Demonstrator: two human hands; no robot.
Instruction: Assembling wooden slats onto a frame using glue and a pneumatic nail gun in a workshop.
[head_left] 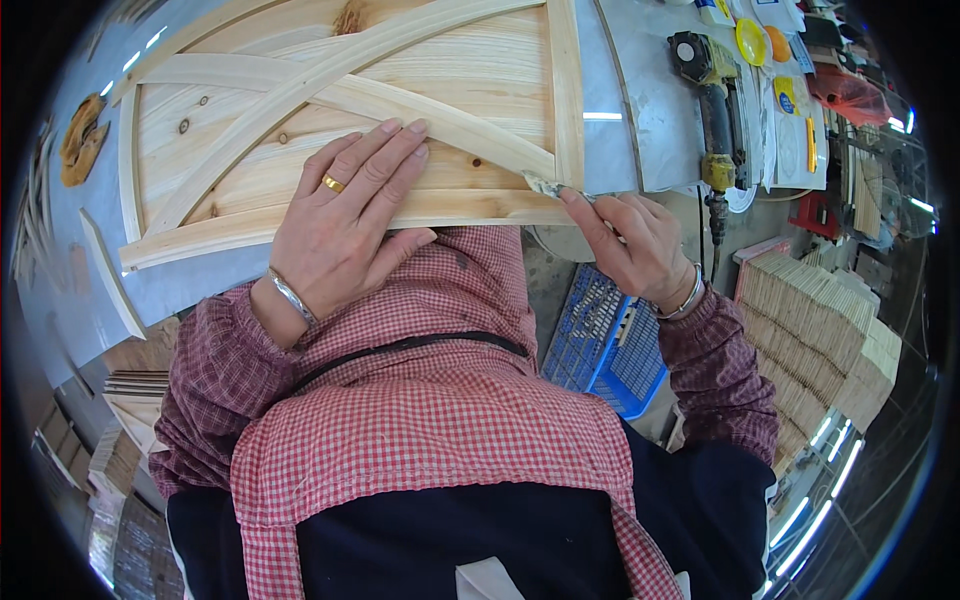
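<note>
A wooden panel (440, 100) with a frame and crossed curved strips lies on the table in front of me. My left hand (350, 190) rests flat on its near part, fingers stretched out over the boards and the near rail. At the panel's near right corner, my right hand (630, 240) grips a small putty knife (543, 184); its tip, smeared with pale filler, touches the frame where a crossed strip meets it. Most of the handle is hidden inside my fingers.
A yellow and black power drill (712, 120) lies to the right of the panel, near a yellow lid (750, 42). Below the table edge stands a blue plastic crate (630, 350), with stacked wood strips (800, 320) further right. At left lie tan tape (83, 140) and a loose strip (110, 272).
</note>
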